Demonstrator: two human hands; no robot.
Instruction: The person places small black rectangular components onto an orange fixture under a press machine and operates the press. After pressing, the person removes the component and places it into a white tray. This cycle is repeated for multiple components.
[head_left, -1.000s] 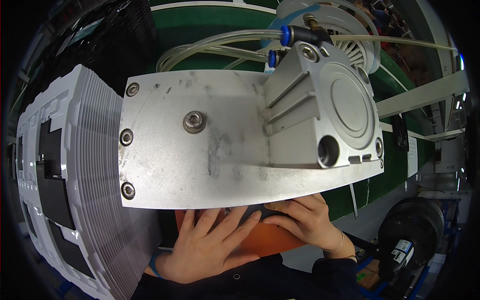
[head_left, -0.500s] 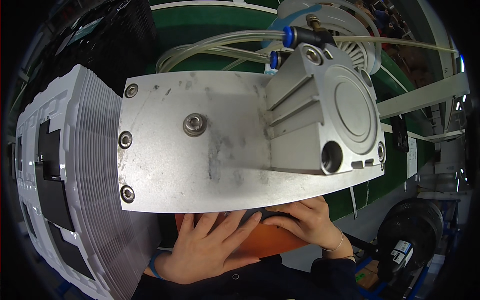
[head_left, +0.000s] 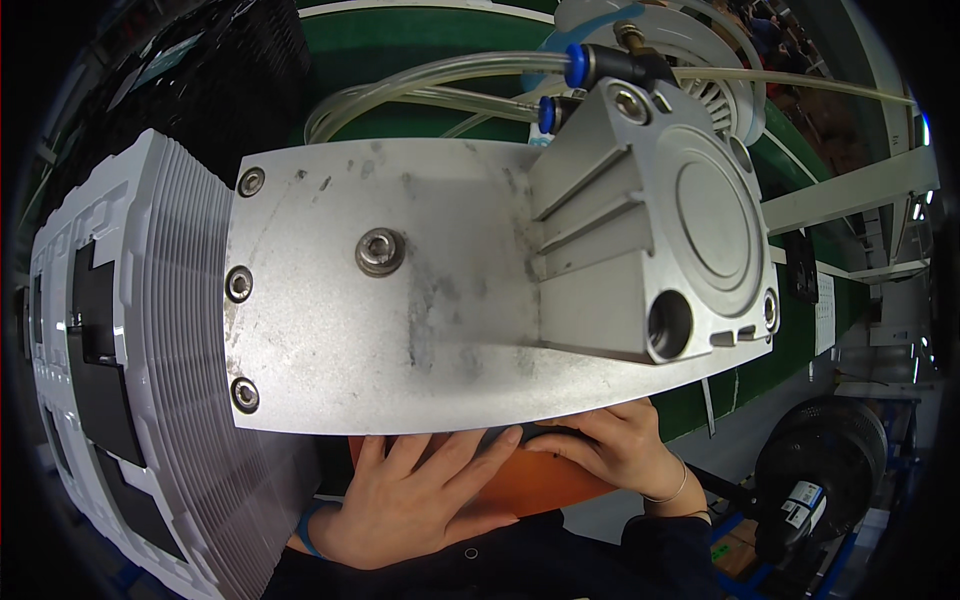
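Observation:
A broad metal plate (head_left: pixel 310 350) with screws and a square pneumatic cylinder (head_left: pixel 600 250) fills the middle and hides the fingertips of both hands. Below its near edge, my left hand (head_left: pixel 405 495) lies with fingers spread over an orange surface (head_left: pixel 550 480). The index fingertip touches a dark, flat piece (head_left: pixel 492 437) mostly covered by the plate. To the right, my right hand (head_left: pixel 625 450) is curled, thumb toward the left hand, its fingers closed at the plate's edge. What it grips there cannot be made out.
A stack of white plastic trays (head_left: pixel 180 350) stands close at the left, with a black crate (head_left: pixel 220 70) behind. Clear air hoses (head_left: pixel 430 75) run to the cylinder. A white fan-like housing (head_left: pixel 735 100) sits at the back on the green bench (head_left: pixel 400 30). Black reel-like discs (head_left: pixel 820 450) are lower right.
The metal plate and cylinder appear slightly larger, the plate's left edge shifted left and its near edge lower, covering more of my fingers. Both hands hold nearly the same place.

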